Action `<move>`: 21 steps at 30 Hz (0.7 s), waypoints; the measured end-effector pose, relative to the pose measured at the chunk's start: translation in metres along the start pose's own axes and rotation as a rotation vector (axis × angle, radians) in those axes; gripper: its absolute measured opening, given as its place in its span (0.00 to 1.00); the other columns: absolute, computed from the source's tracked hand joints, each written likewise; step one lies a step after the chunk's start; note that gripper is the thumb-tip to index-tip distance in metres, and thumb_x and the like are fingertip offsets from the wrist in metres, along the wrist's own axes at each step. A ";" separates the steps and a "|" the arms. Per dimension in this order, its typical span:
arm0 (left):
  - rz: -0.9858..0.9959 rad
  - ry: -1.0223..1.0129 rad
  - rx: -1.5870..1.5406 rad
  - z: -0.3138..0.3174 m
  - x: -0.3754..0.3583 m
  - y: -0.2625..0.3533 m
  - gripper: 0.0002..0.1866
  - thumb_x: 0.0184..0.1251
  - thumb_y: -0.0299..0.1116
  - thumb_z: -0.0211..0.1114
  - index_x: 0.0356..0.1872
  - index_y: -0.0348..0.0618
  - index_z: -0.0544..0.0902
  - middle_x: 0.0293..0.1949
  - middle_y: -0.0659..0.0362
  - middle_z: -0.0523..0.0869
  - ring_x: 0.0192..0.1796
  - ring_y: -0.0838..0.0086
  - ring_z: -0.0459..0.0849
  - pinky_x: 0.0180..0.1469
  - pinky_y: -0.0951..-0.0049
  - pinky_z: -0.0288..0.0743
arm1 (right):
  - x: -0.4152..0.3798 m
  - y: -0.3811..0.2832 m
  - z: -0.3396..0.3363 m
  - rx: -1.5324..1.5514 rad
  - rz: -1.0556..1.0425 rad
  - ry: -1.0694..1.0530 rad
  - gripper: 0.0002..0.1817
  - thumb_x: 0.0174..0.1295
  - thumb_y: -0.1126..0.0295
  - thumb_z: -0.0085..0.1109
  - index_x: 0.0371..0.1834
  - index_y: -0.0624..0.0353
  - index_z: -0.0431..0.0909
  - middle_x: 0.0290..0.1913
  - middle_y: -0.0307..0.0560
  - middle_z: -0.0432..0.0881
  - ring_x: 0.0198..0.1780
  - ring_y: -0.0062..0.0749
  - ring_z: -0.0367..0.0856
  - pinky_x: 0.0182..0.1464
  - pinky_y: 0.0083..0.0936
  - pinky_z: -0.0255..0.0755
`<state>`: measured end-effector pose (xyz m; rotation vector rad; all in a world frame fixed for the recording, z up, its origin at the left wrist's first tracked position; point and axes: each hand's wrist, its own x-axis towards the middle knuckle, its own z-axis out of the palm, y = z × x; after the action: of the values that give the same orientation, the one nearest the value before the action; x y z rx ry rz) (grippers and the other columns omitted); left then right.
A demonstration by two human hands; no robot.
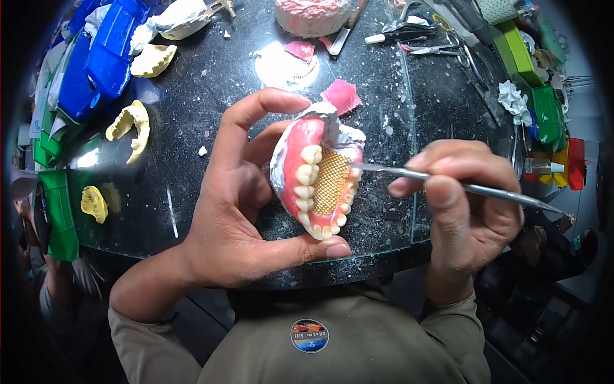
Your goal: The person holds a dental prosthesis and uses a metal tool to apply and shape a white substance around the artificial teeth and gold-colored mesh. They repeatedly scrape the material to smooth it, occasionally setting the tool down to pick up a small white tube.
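Note:
My left hand (pixel 240 192) is closed round a denture on a white plaster model (pixel 296 137), thumb at the front teeth and fingers at the back end. The denture has pink wax gums, a row of cream teeth and a gold mesh (pixel 332 182) across the palate. Between thumb and fingers, my right hand (pixel 470 198) pinches a thin metal wax carver (pixel 400 171). Its flat tip is right at the inner edge of the denture's far-side gum, beside the mesh. A pink wax piece (pixel 341 96) lies on the table just beyond the model.
Yellowish plaster pieces (pixel 131 128) and blue bins (pixel 115 51) are at the left. A pink-topped plaster model (pixel 313 16), a wax knife (pixel 345 32) and scissors (pixel 441 49) lie at the back. Green bins (pixel 548 115) and crumpled paper (pixel 513 101) stand right. Another person's arm (pixel 57 281) shows far left.

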<state>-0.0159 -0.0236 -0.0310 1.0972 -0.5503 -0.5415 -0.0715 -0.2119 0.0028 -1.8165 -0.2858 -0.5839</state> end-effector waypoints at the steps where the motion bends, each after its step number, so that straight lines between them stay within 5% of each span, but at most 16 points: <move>1: 0.005 0.005 -0.017 0.001 0.000 0.000 0.55 0.39 0.18 0.73 0.63 0.42 0.39 0.54 0.48 0.71 0.57 0.65 0.72 0.57 0.68 0.69 | 0.001 -0.001 0.000 0.033 -0.007 0.032 0.09 0.59 0.72 0.55 0.36 0.66 0.71 0.32 0.55 0.75 0.25 0.29 0.76 0.26 0.20 0.75; 8: -0.028 0.017 -0.032 0.000 0.000 0.002 0.56 0.38 0.19 0.74 0.63 0.42 0.39 0.55 0.48 0.70 0.56 0.64 0.74 0.54 0.68 0.72 | -0.005 -0.008 -0.037 -0.001 -0.108 0.168 0.13 0.61 0.72 0.51 0.45 0.69 0.71 0.38 0.59 0.76 0.33 0.34 0.78 0.33 0.22 0.75; 12: -0.036 0.086 -0.062 0.006 0.001 0.003 0.58 0.35 0.21 0.76 0.63 0.41 0.40 0.54 0.49 0.70 0.53 0.65 0.76 0.52 0.68 0.74 | -0.032 0.001 -0.074 -0.226 -0.112 0.317 0.11 0.61 0.72 0.52 0.42 0.69 0.73 0.37 0.60 0.76 0.32 0.36 0.80 0.33 0.23 0.76; 18: -0.003 0.192 0.162 0.005 -0.004 0.003 0.57 0.31 0.30 0.80 0.64 0.34 0.50 0.60 0.56 0.62 0.47 0.66 0.79 0.49 0.71 0.76 | -0.089 0.011 -0.122 -0.229 0.127 0.676 0.08 0.61 0.76 0.50 0.41 0.71 0.72 0.32 0.52 0.78 0.31 0.28 0.77 0.36 0.20 0.72; 21: 0.017 0.289 0.214 0.016 -0.005 0.004 0.60 0.31 0.39 0.80 0.65 0.37 0.48 0.52 0.52 0.72 0.43 0.68 0.81 0.47 0.72 0.76 | -0.106 0.015 -0.127 -0.258 0.202 0.752 0.07 0.60 0.78 0.51 0.39 0.70 0.72 0.32 0.52 0.78 0.30 0.28 0.78 0.36 0.20 0.73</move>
<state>-0.0298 -0.0297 -0.0225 1.3463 -0.3685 -0.3053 -0.1856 -0.3261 -0.0357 -1.7021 0.4940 -1.1407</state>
